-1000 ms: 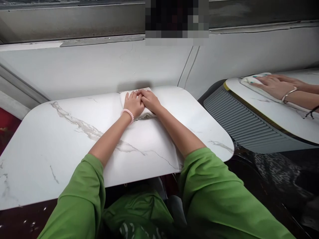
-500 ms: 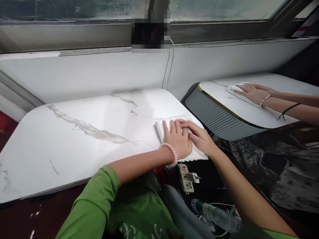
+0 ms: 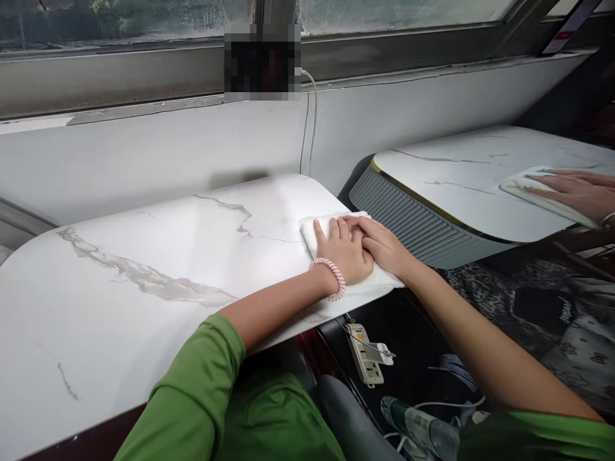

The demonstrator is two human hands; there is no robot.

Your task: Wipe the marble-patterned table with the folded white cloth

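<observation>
A folded white cloth [image 3: 311, 225] lies on the right end of the white marbled table [image 3: 144, 243], one corner hanging at the front edge. My left hand [image 3: 343, 253], with a pink coiled band at the wrist, presses flat on the cloth with its fingers spread. My right hand [image 3: 382, 246] rests on the cloth beside it, its fingers stretched out and partly overlapping the left fingertips. Neither hand is curled round the cloth.
Another person's hands [image 3: 571, 189] rest on a cloth on a second marbled table [image 3: 442, 166] at the right. Below are a power strip [image 3: 364, 352] and a plastic bottle [image 3: 423, 426]. A cable [image 3: 314, 121] hangs down the wall.
My hands and the cloth have shifted slightly away from the table's front edge. The other person's hands and cloth have moved right. The camera view has turned a little.
</observation>
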